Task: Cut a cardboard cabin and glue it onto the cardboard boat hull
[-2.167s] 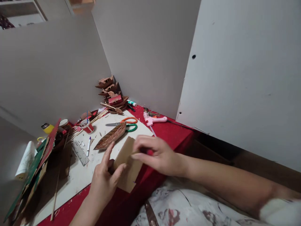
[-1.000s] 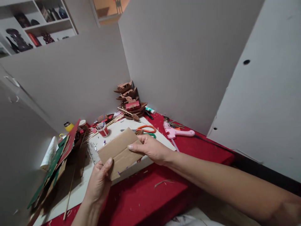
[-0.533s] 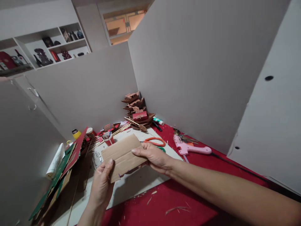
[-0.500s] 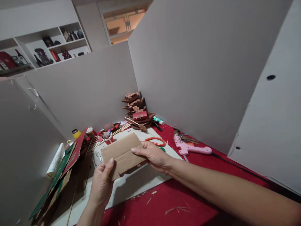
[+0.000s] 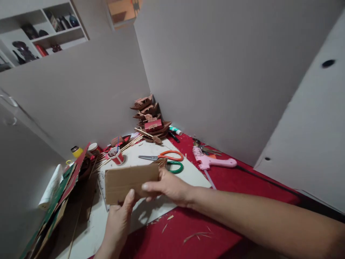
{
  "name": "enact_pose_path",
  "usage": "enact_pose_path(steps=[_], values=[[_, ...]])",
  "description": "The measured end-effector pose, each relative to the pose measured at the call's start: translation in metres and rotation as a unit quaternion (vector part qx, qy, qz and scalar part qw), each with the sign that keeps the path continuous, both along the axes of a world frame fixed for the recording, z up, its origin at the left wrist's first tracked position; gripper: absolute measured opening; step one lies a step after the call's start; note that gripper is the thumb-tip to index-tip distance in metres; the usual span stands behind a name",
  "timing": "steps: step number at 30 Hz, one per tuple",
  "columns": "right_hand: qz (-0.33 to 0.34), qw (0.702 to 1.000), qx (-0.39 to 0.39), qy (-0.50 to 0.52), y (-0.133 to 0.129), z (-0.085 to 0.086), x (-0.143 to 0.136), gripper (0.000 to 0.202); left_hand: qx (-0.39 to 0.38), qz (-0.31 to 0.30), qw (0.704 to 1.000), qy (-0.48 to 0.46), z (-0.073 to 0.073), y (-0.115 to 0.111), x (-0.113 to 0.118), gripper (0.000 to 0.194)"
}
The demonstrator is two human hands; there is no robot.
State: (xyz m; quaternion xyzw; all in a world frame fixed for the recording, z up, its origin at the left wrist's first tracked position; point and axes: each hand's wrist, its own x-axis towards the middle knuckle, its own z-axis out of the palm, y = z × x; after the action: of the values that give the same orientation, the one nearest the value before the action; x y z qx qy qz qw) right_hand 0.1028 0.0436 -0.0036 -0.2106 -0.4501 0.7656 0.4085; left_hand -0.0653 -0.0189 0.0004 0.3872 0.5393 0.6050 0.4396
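Note:
A rectangular piece of brown cardboard (image 5: 129, 180) is held up over the white board (image 5: 164, 203). My left hand (image 5: 121, 216) grips its lower edge, the thumb on the near face. At the right end, my right hand (image 5: 168, 185) pinches it between thumb and fingers; the fingers behind are partly hidden. Just beyond the cardboard lie scissors (image 5: 172, 155) with one orange and one green handle. A ruler (image 5: 101, 185) shows partly at the cardboard's left side.
Stacked wooden model boats (image 5: 152, 124) stand in the back corner. A red and white cup (image 5: 116, 157) sits beside thin sticks (image 5: 133, 141). On the red cloth (image 5: 161, 241) rests a pink glue gun (image 5: 215, 161). Cardboard sheets (image 5: 60, 198) lean at the left.
The cardboard has turned to lie more level across the view and now stands more upright. Both hands have moved slightly lower in the view. The scissors' blades have come into sight.

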Motion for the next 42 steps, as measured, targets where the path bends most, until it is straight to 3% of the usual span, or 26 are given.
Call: enact_pose_path(steps=[2,5,6,9,10,11,12,13,16,21,24,27,31,34,40,41,42], values=[[0.042,0.997,0.047,-0.036,-0.005,-0.005,-0.003,0.038,0.008,0.052,0.999,-0.012,0.002,-0.001,0.000,0.045],[0.098,0.971,0.177,-0.126,-0.006,-0.001,0.006,0.020,0.017,0.047,0.994,-0.101,0.012,0.002,-0.012,0.046],[0.087,0.958,0.222,-0.159,-0.005,0.004,0.012,0.017,0.017,0.061,0.992,-0.113,0.016,0.004,-0.018,0.046],[-0.031,0.912,0.317,-0.257,0.000,0.026,0.038,0.018,0.009,0.111,0.987,-0.112,0.024,0.009,-0.035,0.040],[-0.066,0.881,0.345,-0.318,0.004,0.032,0.048,0.020,0.009,0.118,0.987,-0.109,0.026,0.009,-0.039,0.038],[-0.097,0.827,0.373,-0.409,0.009,0.037,0.057,0.022,0.009,0.122,0.987,-0.106,0.026,0.008,-0.042,0.037],[-0.121,0.746,0.401,-0.518,0.014,0.040,0.065,0.023,0.009,0.126,0.986,-0.105,0.026,0.008,-0.043,0.036],[-0.130,0.712,0.400,-0.562,0.021,0.041,0.072,0.025,0.004,0.130,0.986,-0.107,0.026,0.006,-0.043,0.036],[-0.108,0.647,0.385,-0.649,0.044,0.032,0.082,0.025,-0.041,0.133,0.982,-0.125,0.024,0.002,-0.039,0.032],[-0.004,0.544,0.373,-0.752,0.072,0.017,0.064,0.022,-0.028,0.039,0.989,-0.139,0.020,-0.001,-0.035,0.030],[0.046,0.493,0.374,-0.784,0.080,0.022,0.051,0.026,-0.015,0.010,0.992,-0.128,0.020,-0.002,-0.035,0.039],[0.054,0.455,0.375,-0.806,0.083,0.033,0.046,0.027,-0.009,-0.023,0.994,-0.108,0.023,-0.004,-0.035,0.048],[0.027,0.432,0.367,-0.824,0.078,0.046,0.056,0.024,0.008,-0.048,0.995,-0.088,0.026,-0.003,-0.040,0.050],[0.004,0.441,0.366,-0.819,0.065,0.056,0.076,0.020,0.009,-0.062,0.995,-0.074,0.026,-0.002,-0.047,0.049],[-0.094,0.488,0.369,-0.785,0.028,0.078,0.119,0.028,-0.023,-0.125,0.991,-0.036,0.029,-0.006,-0.053,0.039],[-0.115,0.506,0.377,-0.767,0.021,0.080,0.120,0.030,-0.032,-0.143,0.989,-0.028,0.030,-0.008,-0.052,0.037],[-0.132,0.543,0.385,-0.734,0.014,0.080,0.117,0.031,-0.040,-0.161,0.986,-0.021,0.031,-0.010,-0.049,0.036]])
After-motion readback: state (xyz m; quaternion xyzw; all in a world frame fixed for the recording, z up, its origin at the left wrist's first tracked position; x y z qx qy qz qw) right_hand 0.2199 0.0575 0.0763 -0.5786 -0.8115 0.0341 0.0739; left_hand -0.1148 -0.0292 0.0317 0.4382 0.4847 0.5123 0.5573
